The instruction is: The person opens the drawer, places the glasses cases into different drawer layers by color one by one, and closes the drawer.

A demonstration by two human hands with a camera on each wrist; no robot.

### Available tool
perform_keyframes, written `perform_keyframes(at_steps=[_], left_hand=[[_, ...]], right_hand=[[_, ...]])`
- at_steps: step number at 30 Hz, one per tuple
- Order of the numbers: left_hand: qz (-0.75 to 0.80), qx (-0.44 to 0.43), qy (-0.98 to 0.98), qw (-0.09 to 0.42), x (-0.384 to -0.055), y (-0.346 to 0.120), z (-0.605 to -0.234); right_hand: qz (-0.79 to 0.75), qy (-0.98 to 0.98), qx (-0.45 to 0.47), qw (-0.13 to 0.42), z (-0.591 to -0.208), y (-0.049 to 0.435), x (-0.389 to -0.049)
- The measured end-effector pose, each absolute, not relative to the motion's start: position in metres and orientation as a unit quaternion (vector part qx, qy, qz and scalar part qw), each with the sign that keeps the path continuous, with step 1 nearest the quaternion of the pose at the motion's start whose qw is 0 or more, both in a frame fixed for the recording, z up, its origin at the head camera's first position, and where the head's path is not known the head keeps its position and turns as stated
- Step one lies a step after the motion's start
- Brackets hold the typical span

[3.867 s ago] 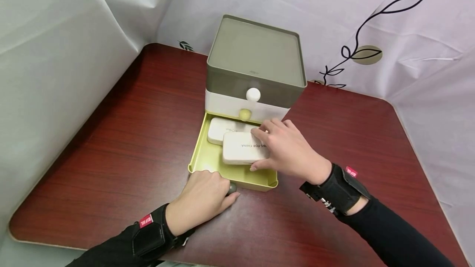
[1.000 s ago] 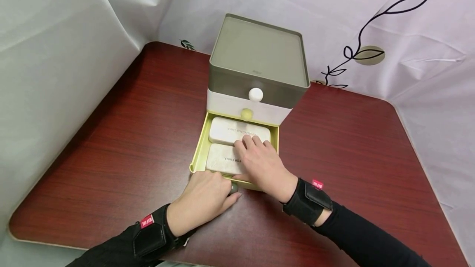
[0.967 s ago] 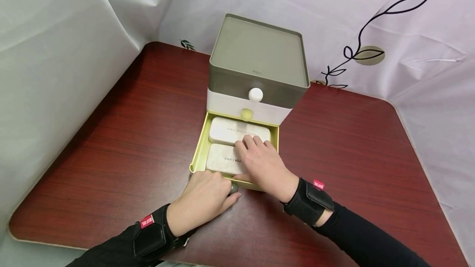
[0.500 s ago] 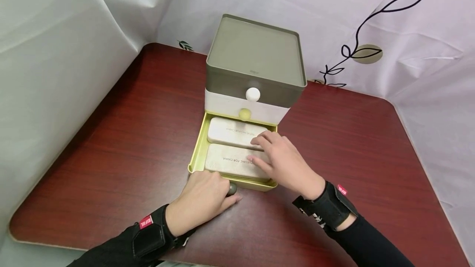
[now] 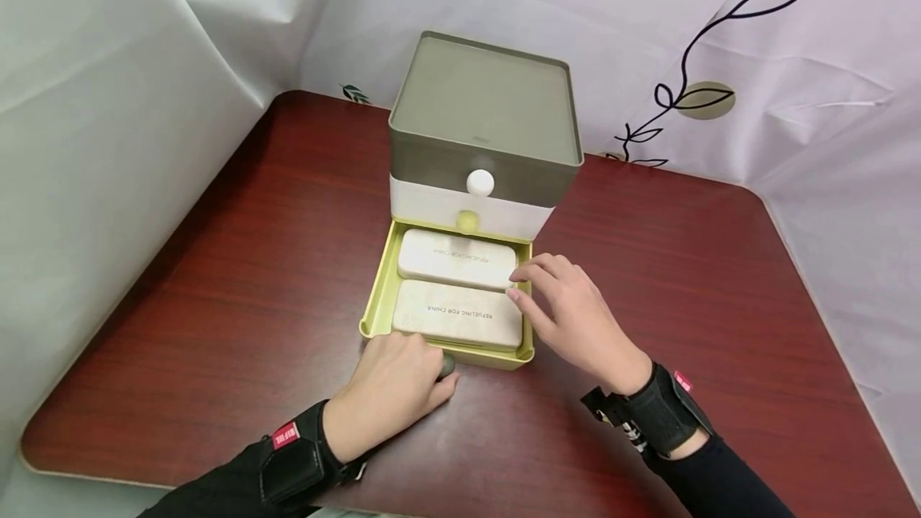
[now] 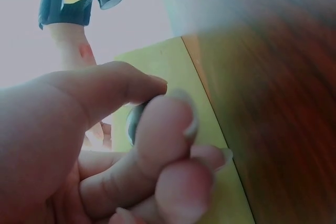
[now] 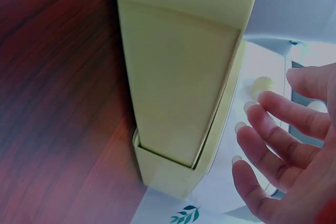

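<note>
Two white rectangular cases lie side by side in the pulled-out yellow-green drawer (image 5: 381, 306). The rear case (image 5: 456, 256) and the front case (image 5: 460, 314) both bear printed lettering. My left hand (image 5: 392, 382) grips the drawer's dark round knob (image 5: 447, 367) at the front; in the left wrist view thumb and fingers curl round this knob (image 6: 134, 121). Over the drawer's right wall hovers my right hand (image 5: 576, 318), fingers loosely bent and apart, holding nothing. The right wrist view shows its spread fingers (image 7: 273, 135) beside the drawer's outer side (image 7: 178, 77).
The drawer belongs to a stacked drawer unit (image 5: 485, 98) with a grey-green top, a white knob (image 5: 480, 182) and a yellow knob (image 5: 468, 221) above. It stands on a dark red wooden table (image 5: 288, 262). A pale leaf-patterned curtain (image 5: 647, 46) hangs behind.
My right hand has lowered the front case into the drawer in front of the other, let go of it and drawn off to the right. The left hand stays on the knob.
</note>
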State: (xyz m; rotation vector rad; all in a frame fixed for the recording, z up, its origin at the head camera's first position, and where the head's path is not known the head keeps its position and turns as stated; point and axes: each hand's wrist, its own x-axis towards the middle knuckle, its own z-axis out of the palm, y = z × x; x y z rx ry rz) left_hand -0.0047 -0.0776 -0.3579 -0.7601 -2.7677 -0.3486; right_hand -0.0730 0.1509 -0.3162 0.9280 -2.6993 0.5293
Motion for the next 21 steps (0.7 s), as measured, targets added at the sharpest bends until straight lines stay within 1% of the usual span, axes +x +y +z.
perform_keyframes(at_steps=[7,21], left_hand=[[-0.122,-0.260,-0.950,0.121,-0.005,-0.076,-0.360],[-0.109,-0.251,-0.955,0.118,-0.010,-0.073,-0.359]], right_hand=[[0.191,-0.925,0.304,0.126,-0.320,0.162,-0.071],[0.194,-0.933,0.278,0.120,-0.328,0.176,-0.070]])
